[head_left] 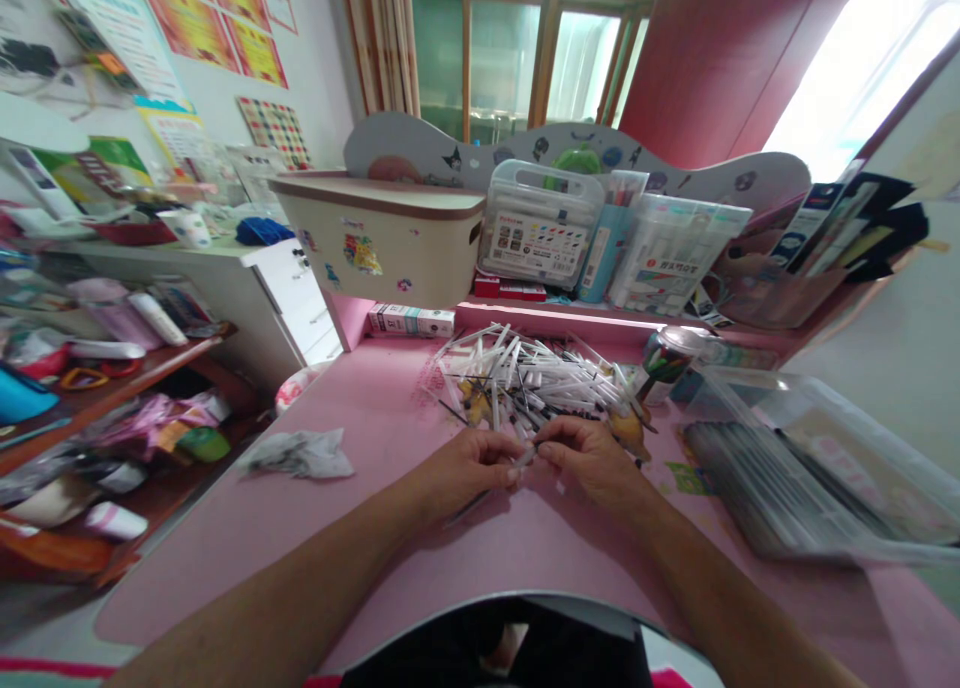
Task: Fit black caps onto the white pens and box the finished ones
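At the frame's center, the left hand (pixel 469 463) and right hand (pixel 589 458) each pinch an end of 1 thin pale pen (pixel 527 455) above the pink table (pixel 315 528). A heap of white pens (pixel 525 378) lies just behind; a crumpled bag (pixel 300 454) sits left, clear trays (pixel 810 468) right.

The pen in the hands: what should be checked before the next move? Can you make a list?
1. Both hands on the pen: ok; left hand and right hand pinch it between them.
2. Pen over the pink desk: ok.
3. Pile of pens within reach: ok, just behind the hands.
4. Pen parts fitted together: cannot tell, too small.
5. Crumpled plastic bag out of the way: ok, off to the left.
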`<state>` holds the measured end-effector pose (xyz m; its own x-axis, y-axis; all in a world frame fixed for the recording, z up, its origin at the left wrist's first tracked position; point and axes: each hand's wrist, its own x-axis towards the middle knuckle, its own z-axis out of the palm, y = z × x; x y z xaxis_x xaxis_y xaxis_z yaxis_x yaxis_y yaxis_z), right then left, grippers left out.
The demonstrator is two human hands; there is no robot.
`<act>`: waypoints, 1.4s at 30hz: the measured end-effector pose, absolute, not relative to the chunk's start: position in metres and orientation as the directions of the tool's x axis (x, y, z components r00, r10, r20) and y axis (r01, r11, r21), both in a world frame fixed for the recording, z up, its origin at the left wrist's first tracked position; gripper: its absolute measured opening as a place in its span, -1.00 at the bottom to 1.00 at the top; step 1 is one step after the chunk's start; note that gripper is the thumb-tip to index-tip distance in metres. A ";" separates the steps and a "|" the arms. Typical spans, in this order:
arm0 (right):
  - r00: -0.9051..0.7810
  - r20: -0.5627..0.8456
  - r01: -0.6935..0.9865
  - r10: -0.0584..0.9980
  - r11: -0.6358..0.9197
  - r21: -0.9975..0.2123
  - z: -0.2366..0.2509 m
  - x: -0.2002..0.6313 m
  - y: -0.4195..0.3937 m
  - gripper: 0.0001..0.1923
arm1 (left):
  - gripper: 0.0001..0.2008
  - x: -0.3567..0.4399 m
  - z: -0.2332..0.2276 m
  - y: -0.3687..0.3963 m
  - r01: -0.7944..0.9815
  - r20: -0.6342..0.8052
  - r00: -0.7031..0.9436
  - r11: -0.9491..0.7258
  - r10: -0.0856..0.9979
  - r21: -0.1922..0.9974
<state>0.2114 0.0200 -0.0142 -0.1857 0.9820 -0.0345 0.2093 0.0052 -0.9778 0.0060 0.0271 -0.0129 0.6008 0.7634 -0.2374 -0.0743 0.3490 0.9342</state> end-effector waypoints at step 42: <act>-0.279 0.095 0.316 0.956 0.185 -0.931 0.001 0.210 0.007 -0.85 | -0.77 0.002 -0.013 0.029 -0.007 -0.216 0.674 0.299 0.706 0.954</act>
<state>0.2102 0.0073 0.0009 -0.2791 0.9555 0.0951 0.3155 0.1848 -0.9307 0.0024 0.0291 -0.0132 0.6739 0.7065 -0.2164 -0.0073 0.2993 0.9541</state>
